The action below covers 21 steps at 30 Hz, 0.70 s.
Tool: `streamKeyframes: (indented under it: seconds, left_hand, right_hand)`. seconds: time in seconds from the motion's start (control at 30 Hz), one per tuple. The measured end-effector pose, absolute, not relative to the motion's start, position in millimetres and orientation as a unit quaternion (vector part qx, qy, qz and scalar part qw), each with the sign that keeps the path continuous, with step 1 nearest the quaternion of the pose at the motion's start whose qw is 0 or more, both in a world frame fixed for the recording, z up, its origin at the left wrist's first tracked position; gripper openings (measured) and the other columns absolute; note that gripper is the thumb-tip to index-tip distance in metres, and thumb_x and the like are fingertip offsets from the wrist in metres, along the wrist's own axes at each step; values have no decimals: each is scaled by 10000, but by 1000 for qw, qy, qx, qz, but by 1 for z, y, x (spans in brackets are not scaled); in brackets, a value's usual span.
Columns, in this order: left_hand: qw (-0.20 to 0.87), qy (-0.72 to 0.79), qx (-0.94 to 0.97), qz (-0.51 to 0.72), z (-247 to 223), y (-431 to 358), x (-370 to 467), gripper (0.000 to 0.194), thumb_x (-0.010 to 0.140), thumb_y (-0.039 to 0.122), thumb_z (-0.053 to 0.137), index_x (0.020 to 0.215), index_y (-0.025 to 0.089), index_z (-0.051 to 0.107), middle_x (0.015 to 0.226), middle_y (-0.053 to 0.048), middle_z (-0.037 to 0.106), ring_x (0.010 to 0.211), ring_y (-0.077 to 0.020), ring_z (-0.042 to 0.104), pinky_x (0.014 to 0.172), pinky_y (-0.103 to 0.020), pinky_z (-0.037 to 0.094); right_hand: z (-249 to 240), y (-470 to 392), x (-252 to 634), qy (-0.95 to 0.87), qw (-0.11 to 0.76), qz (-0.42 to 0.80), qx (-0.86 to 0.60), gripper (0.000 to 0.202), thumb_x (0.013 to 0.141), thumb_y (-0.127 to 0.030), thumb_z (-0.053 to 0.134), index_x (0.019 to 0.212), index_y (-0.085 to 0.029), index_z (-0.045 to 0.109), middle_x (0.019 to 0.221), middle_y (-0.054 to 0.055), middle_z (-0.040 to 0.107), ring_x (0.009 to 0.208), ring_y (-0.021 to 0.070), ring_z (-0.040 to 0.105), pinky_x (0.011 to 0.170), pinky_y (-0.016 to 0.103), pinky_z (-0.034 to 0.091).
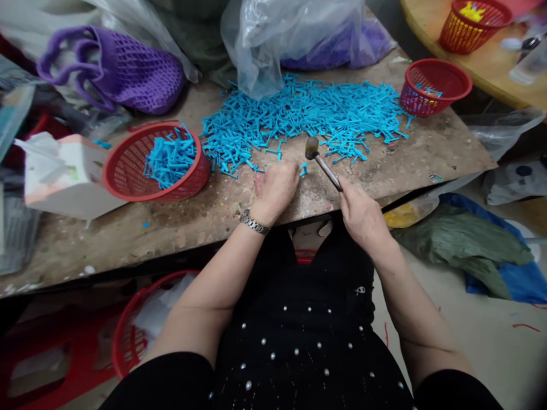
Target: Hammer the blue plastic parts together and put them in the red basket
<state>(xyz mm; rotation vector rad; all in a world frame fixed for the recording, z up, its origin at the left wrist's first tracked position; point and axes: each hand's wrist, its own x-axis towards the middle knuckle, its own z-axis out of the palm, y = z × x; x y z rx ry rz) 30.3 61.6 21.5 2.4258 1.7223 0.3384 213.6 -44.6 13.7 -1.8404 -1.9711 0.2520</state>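
Note:
My right hand (363, 215) is wrapped round the metal handle of a small hammer (328, 172). The hammer's dark, rounded head is raised at the far end, just short of the blue pile. My left hand (278, 185), with a metal watch on the wrist, rests on the worn tabletop with its fingers curled in a pinch. A small blue plastic piece (303, 169) pokes out at its fingertips; the rest is hidden. Beyond both hands spreads a wide pile of thin blue plastic pieces (307, 111), several lying loose at its near edge.
A red basket (115, 176) of blue pieces stands left, beside a tissue box (81, 182). Another red basket (461, 85) sits at the right corner. Behind lie a purple mesh bag (132, 74) and clear plastic bags (265, 45). The table's front edge runs close to my lap.

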Motion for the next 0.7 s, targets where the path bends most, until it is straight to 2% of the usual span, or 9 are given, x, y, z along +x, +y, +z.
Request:
streamKeyframes:
  seconds: [0.1,0.3,0.5,0.7]
  left_hand:
    - [69,576,807,109,22,60,29,265,1003,197,462,926,143,710,1031,-185,737,977,-282,680,824,-357,468]
    - [89,563,804,166,22,55,14,250,1005,221,473,896,169,691,982,-140,731,949,-254,662,840,-352,458]
    - [68,557,800,214,34,50,-20,232,985,240,483,870,194,679,917,-92,738,903,-226,655,811,-324,464]
    - [37,612,733,296,58,47,-71,225,979,278,486,871,211,672,879,-42,719,870,-195,644,825,-317,473]
  right_hand:
    - [18,-43,215,-707,197,67,-676,505,1038,-244,334,1498,-127,508,1278,182,676,1069,305,683,924,422,569]
    - [16,-34,215,-700,132,21,-701,486,1028,-222,357,1469,-145,546,1114,175,687,867,279,662,760,392,551]
    - [14,-30,215,-723,116,-15,-681,427,1013,-225,399,1371,-159,623,1051,165,673,885,272,610,727,362,496]
    - [6,-27,220,-730,150,-36,-666,389,980,-260,470,1297,-167,675,1030,161,675,921,294,590,751,390,492]
